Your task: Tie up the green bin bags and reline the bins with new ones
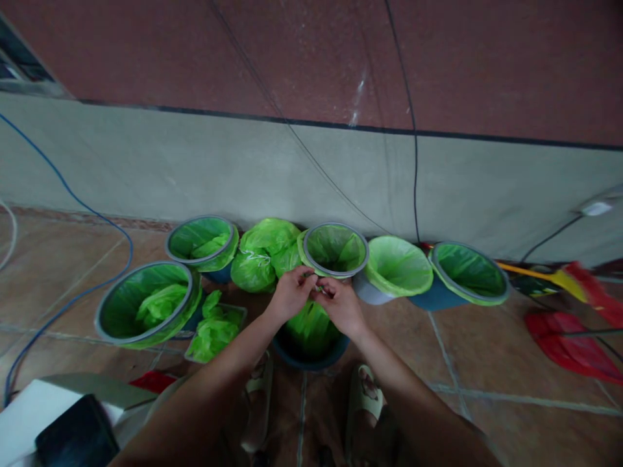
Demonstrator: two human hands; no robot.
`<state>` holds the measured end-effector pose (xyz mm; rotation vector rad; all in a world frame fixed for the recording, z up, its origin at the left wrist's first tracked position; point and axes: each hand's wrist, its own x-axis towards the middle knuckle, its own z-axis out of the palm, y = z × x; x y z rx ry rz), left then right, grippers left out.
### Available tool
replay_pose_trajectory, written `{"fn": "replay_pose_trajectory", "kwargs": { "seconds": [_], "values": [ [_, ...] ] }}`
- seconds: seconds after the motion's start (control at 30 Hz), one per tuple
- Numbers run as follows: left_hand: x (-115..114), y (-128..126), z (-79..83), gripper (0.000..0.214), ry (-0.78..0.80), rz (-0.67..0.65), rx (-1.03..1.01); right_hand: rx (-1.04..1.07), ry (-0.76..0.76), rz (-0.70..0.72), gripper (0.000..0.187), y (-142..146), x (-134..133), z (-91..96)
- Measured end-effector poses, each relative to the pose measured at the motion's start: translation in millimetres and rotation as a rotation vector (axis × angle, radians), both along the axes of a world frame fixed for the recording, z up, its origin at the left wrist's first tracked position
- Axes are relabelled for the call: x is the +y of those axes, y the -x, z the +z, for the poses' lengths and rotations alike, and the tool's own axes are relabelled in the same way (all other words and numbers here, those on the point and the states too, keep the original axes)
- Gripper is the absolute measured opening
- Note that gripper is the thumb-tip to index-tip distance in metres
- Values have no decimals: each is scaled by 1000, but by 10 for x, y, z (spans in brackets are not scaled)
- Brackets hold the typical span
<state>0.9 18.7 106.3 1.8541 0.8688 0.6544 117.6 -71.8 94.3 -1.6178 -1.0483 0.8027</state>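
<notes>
1. A grey-and-maroon wall [311, 168] ran behind the dark blue bin [311, 355], and a tiled floor [487, 363] lay under it.
2. Other lined bins [143, 301] stood left, behind and right of that bin, with a tied green bag [265, 250] behind it to the left.
3. The bin stood just ahead of our sandals [363, 389].
4. Inside it sat the green liner [311, 327]. We judged an uneven pull could tear it or drop its edge into the bin. It looked thin, glossy and crumpled.
5. Our left hand [291, 295] and right hand [341, 305] met above the bin's far rim, fingertips pinched together on the liner's edge.
</notes>
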Motion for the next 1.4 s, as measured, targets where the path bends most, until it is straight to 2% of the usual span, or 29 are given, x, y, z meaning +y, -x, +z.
{"fn": "replay_pose_trajectory", "kwargs": {
  "seconds": [0.07,0.13,0.23,0.33,0.37,0.43,0.5,0.57,0.63,0.7,0.83,0.9,0.93,1.0,1.1,1.17,1.23,1.3,1.4],
  "values": [
    [-20,12,31,27,-18,-31,36,21,-55,-24,20,-18,10,-12],
    [-23,26,40,29,-34,-53,93,99,-104,-56,19,-47,5,59],
    [-2,47,37,30,-35,-5,173,297,-188,-75,20,-100,-47,332],
    [10,64,78,33,-100,80,103,449,-302,15,19,-156,-123,653],
    [-1,68,107,33,-115,57,44,482,-325,32,20,-173,-141,727],
    [-57,68,167,31,-82,-91,-77,534,-343,-7,22,-195,-155,801],
    [-151,60,200,27,-12,-265,-133,567,-346,-73,23,-201,-147,790],
    [-252,40,181,22,11,-333,-105,563,-347,-80,21,-193,-129,744],
    [-314,13,115,20,15,-297,-51,553,-343,-53,19,-189,-114,704],
    [-308,-17,30,22,88,-202,-56,546,-343,-80,20,-212,-109,690],
    [-137,-45,-94,21,406,152,-230,471,-386,-195,23,-333,-151,740],
    [-54,-43,-124,20,510,269,-233,398,-388,-140,21,-371,-195,791],
    [-31,-41,-135,20,515,272,-191,364,-375,-79,20,-373,-217,817],
    [-32,-42,-148,21,424,162,-55,319,-336,64,19,-341,-251,864],
    [-118,-48,-141,22,223,-177,103,291,-297,197,19,-268,-263,904],
    [-186,-45,-120,23,151,-379,136,282,-305,194,20,-246,-249,908],
    [-233,-37,-97,23,102,-505,143,288,-320,154,22,-260,-226,891],
    [-254,-33,-89,22,58,-530,152,295,-317,119,25,-298,-199,840],
    [-252,-47,-115,27,82,-412,164,245,-242,69,43,-358,-162,661]
  ]
}}
